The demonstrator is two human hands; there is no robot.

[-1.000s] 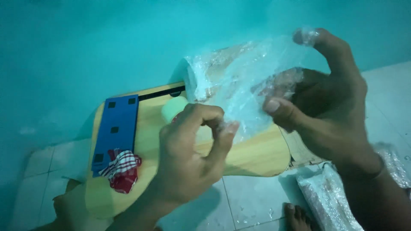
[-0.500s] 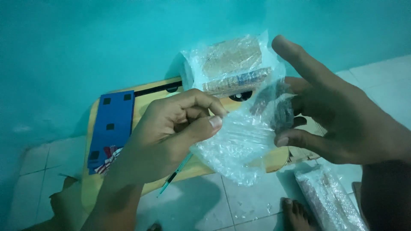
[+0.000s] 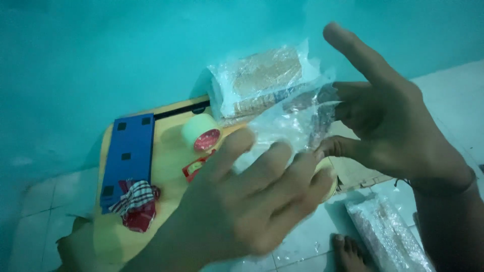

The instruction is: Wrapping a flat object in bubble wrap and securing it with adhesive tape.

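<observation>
Since half a second ago our left hand (image 3: 252,201) has dropped low, fingers spread and blurred, its fingertips on the clear plastic bag (image 3: 290,126). Our right hand (image 3: 388,121) stays wide open, pinching that bag above the wooden board (image 3: 166,166).

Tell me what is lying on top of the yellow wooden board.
On the yellow board lie a blue plate, a tape roll, a checked cloth and a plastic-wrapped package. The left hand hides the rest of it.
</observation>
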